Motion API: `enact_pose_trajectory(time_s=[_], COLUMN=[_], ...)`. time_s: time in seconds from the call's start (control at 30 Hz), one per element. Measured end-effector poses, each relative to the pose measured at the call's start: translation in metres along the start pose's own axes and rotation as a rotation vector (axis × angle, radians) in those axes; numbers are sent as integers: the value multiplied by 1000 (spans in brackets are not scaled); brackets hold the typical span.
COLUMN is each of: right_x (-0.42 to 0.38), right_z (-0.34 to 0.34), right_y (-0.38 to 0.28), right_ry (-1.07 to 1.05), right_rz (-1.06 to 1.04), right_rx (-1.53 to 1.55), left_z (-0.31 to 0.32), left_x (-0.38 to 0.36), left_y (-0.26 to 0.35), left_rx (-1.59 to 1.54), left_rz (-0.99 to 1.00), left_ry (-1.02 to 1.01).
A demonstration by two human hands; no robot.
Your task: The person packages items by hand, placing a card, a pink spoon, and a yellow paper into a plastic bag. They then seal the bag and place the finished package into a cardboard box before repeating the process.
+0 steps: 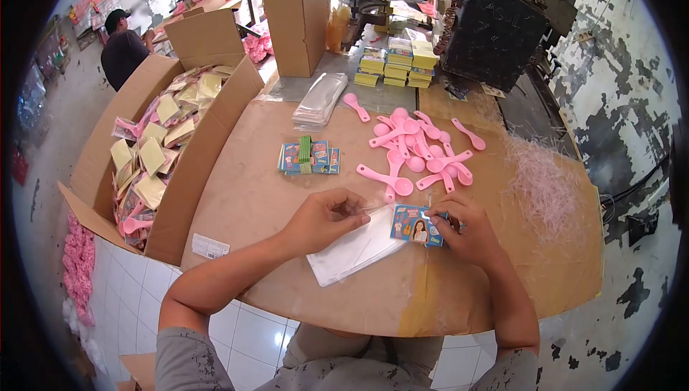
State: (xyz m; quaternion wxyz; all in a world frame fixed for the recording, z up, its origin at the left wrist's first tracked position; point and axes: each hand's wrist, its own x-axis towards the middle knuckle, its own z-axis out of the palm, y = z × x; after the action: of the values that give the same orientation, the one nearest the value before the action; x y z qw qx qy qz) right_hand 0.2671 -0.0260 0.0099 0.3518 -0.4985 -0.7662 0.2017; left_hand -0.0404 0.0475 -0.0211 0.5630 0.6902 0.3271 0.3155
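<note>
My right hand [466, 228] pinches a small blue printed card [415, 227] with a person's picture on it, thumb on top. The card's left edge meets the upper right end of a stack of clear plastic bags [352, 253] on the table. My left hand [331, 217] has its thumb and fingertips closed on the upper edge of a bag. Just beyond my hands lies a heap of pink plastic scoops [409, 140]. A bundle of blue cards [308, 158] with a green band sits beyond my left hand.
An open carton [201, 154] full of packed bags stands left of the cardboard-covered table [251, 247]. Behind are more clear bags [320, 100], card stacks [399, 61], an upright box [296, 29] and a dark machine [495, 29]. Plastic strips [549, 183] lie right. A person [125, 50] sits far left.
</note>
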Motion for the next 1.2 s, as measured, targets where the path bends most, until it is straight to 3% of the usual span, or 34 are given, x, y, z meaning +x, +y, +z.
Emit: enact_pose_trajectory(time_s=[0.13,0.23,0.33,0.53,0.63,0.73,0.83,0.93,1.03,1.13,1.2], right_x=[0,-2,-1,-4,-1,2,-3,-4,-6,7,16], right_z=[-10,-5,10,7,1,9,23,38,36,27,15], right_y=[-6,-3,-14,-13,-10,-22,-39,-37,-28,-37,-15], right_ry=[-4,47,221,173,59,-7,59,213,31,-233,-123], right_rz=[79,146,190,141,-85,-117,138,227,126,-75,-46], right_rx=[124,244,603,489,112,128,357,621,380,349,146], left_z=[-2,-3,1,7,10,16,20,22,22,18,19], left_x=[1,-1,-2,-6,-8,-14,-19,-20,-19,-20,-19], left_y=[9,23,23,20,19,21,33,40,23,26,27], left_rx=[-367,-389,-332,-271,-223,-109,90,113,-106,-91,-110], left_rz=[-45,-91,-127,-108,-75,-20,0,-74,-53,-57,-66], left_ry=[-102,-132,-121,-91,-81,-153,-212,-231,-214,-246,-220])
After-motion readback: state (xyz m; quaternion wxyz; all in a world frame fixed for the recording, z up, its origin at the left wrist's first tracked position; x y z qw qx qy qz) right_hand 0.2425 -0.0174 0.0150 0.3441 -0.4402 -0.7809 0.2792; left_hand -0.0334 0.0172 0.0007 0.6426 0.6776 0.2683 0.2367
